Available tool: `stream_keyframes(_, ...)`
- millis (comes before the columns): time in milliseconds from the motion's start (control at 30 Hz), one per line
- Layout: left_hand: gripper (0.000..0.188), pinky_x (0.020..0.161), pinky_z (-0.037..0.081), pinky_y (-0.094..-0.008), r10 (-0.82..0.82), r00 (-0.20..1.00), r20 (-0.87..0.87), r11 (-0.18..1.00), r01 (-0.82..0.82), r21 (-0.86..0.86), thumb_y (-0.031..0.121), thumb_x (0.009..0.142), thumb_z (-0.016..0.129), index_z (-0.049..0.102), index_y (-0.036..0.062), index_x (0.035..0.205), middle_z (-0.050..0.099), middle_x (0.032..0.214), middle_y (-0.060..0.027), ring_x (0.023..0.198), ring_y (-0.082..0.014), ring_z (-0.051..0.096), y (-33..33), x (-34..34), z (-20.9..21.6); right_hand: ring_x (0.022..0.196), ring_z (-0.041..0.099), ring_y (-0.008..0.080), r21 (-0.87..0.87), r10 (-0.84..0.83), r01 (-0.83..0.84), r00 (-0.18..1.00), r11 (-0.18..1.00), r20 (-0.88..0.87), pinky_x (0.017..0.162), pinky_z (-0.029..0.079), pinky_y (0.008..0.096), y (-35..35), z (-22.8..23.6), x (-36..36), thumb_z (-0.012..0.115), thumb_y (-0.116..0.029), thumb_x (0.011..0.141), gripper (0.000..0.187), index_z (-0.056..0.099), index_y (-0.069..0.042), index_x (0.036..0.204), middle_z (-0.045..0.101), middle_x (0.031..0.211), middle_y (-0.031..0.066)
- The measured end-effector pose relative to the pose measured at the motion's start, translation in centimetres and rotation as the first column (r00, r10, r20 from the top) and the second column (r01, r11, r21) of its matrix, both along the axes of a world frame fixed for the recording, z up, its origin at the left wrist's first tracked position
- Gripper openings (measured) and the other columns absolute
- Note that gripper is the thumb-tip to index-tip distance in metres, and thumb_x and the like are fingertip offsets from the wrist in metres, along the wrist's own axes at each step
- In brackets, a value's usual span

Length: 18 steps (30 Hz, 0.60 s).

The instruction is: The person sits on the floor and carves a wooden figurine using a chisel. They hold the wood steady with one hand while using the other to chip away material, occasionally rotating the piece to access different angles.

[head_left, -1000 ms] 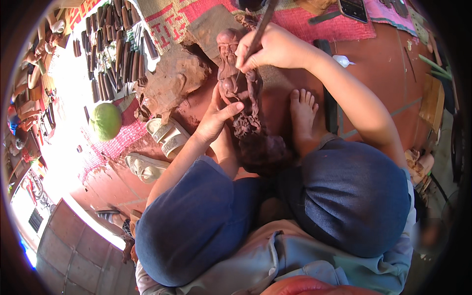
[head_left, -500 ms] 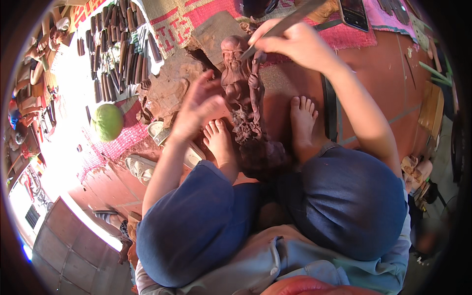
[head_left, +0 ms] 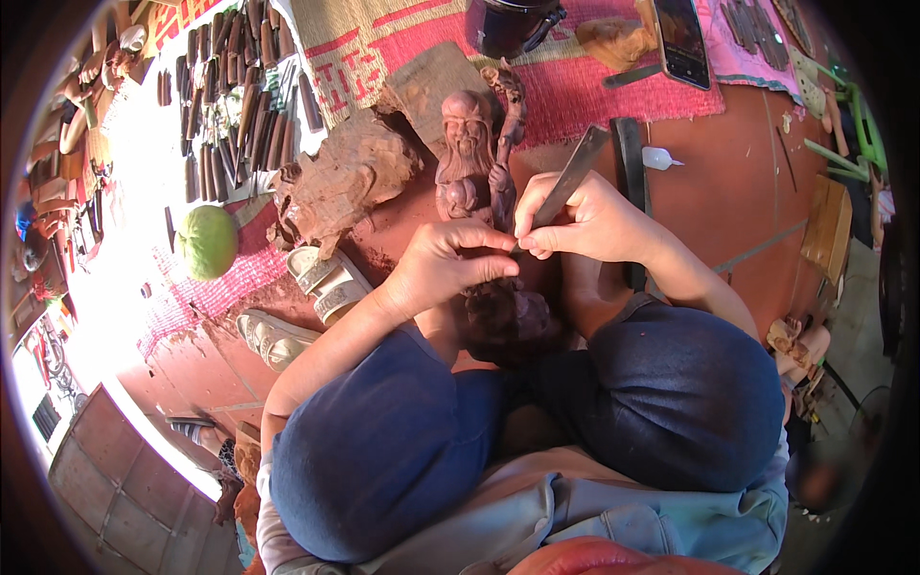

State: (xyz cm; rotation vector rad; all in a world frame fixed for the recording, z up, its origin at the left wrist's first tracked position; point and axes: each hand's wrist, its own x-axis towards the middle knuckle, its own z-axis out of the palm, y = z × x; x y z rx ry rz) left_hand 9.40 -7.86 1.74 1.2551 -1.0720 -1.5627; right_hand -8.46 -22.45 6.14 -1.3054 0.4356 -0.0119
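A reddish-brown wooden statue of a bearded figure with a staff (head_left: 467, 144) stands between my feet, its lower part hidden by my hands. My right hand (head_left: 585, 216) grips a flat, dark carving chisel (head_left: 573, 174) in a closed hold, with the narrow end pointing down and left. At that end, the thumb and forefinger of my left hand (head_left: 446, 257) come together in a pinch. Both hands are in front of the statue's lower half, over my lap side. Whether a wood chip sits between the left fingertips is too small to tell.
Rough wood chunks (head_left: 350, 177) lie left of the statue. Many dark-handled tools (head_left: 240, 105) rest on a white cloth at far left, near a green round fruit (head_left: 207, 241). A phone (head_left: 682, 43) and dark mug (head_left: 508, 27) stand at the back; sandals (head_left: 326, 283) lie left.
My right hand has drawn the chisel back from the statue's face toward me. My left hand has moved right and closed its fingertips at the chisel's end.
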Motion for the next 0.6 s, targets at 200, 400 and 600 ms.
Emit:
stream_keyframes(200, 0.017, 0.072, 0.050, -0.0252, 0.143, 0.963, 0.229, 0.985, -0.115, -0.131, 0.009, 0.077, 0.079, 0.072, 0.0031, 0.091, 0.068, 0.086, -0.0043, 0.081, -0.0090, 0.063, -1.1, 0.4, 0.8, 0.078, 0.065, 0.0124, -0.128, 0.033, -0.017, 0.992, 0.992, 0.124, 0.069, 0.053, 0.0251, -1.4, -0.7, -0.8, 0.063, -0.007, 0.087, 0.009, 0.066, -0.001, 0.093, 0.064, 0.091, 0.0066)
stream_keyframes(400, 0.045, 0.095, 0.046, -0.0374, 0.491, 0.619, 0.614, 0.841, -0.151, -0.520, 0.001, 0.074, 0.075, 0.065, 0.0084, 0.117, 0.052, 0.128, -0.0157, 0.113, -0.0289, 0.055, -2.3, -0.9, 2.3, 0.096, 0.065, 0.0134, -0.139, -0.351, 0.351, 0.936, 0.926, 0.026, 0.084, 0.054, 0.0280, -3.3, -1.5, -0.9, 0.058, -0.013, 0.095, 0.023, 0.062, 0.001, 0.113, 0.066, 0.106, 0.0095)
stream_keyframes(600, 0.077, 0.110, 0.031, -0.0506, 0.148, 0.778, 0.610, 0.744, 0.318, -0.587, 0.008, 0.069, 0.078, 0.047, 0.0128, 0.139, 0.015, 0.152, -0.0303, 0.142, -0.0491, 0.015, -3.2, -3.4, 1.5, 0.089, 0.064, 0.0101, -0.398, -0.322, 0.293, 0.947, 0.869, -0.008, 0.078, 0.051, 0.0250, -4.0, -2.1, 1.6, 0.068, -0.011, 0.087, 0.015, 0.070, -0.002, 0.099, 0.070, 0.094, 0.0046)
